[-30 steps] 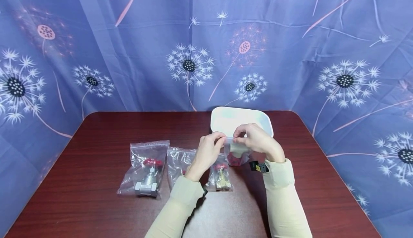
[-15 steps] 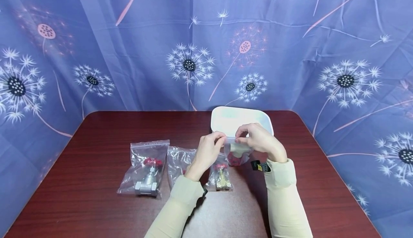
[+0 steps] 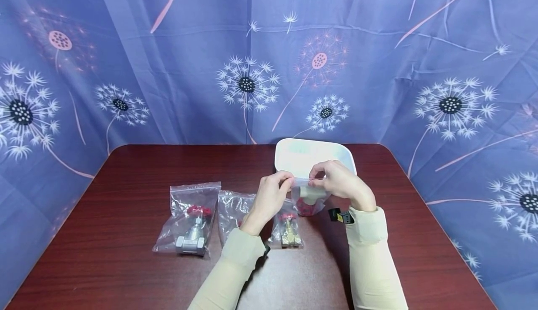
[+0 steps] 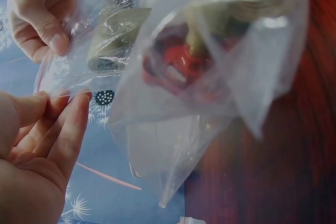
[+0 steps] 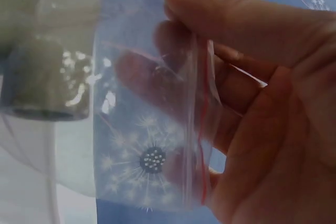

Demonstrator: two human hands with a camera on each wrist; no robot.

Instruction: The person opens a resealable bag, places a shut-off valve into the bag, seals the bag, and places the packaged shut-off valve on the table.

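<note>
Between my hands hangs a clear zip bag (image 3: 297, 198) holding a valve with a dull greenish-brown body and a red handwheel (image 4: 181, 61). My left hand (image 3: 269, 200) pinches the bag's top left corner between thumb and fingers. Farther right on the same top edge, my right hand (image 3: 338, 181) pinches the zip strip. In the right wrist view, the red zip line (image 5: 203, 114) passes the right thumb, and several fingers show through the plastic. The handwheel points downward, below the valve body. Whether the zip is fully closed cannot be seen.
A white tub (image 3: 311, 153) stands behind the hands. To the left lie a bag with a silver valve (image 3: 193, 235), another bag (image 3: 232, 207) partly behind the left arm, and a small bag with a brass valve (image 3: 290, 237). A patterned curtain (image 3: 189, 67) hangs behind the table.
My right hand has slid slightly to the right along the bag's top edge. The left hand stays at its corner, and the other bags have not moved.
</note>
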